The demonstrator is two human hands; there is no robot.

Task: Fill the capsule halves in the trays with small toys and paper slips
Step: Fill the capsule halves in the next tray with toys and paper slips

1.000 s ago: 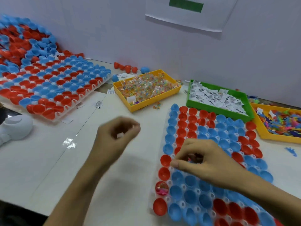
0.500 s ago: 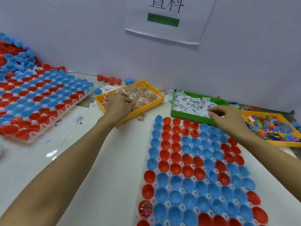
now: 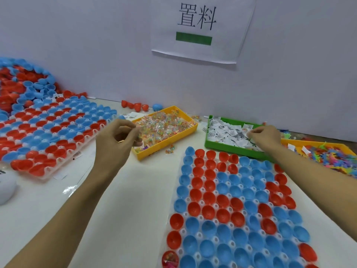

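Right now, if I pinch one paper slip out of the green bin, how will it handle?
Probably very light and floppy: the slips lie creased and curled in a loose heap. Neighbours may lift along, since they overlap where the right hand pinches one. It likely won't roll, but a breath could shift it inside the green bin.

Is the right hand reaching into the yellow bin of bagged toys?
No, the right hand is over the green plastic bin of white paper slips, while the left hand is at the yellow bin of bagged toys.

The toy bin (image 3: 185, 120) sits left of the slip bin (image 3: 207, 140), both behind the near capsule tray (image 3: 174, 192), apparently apart.
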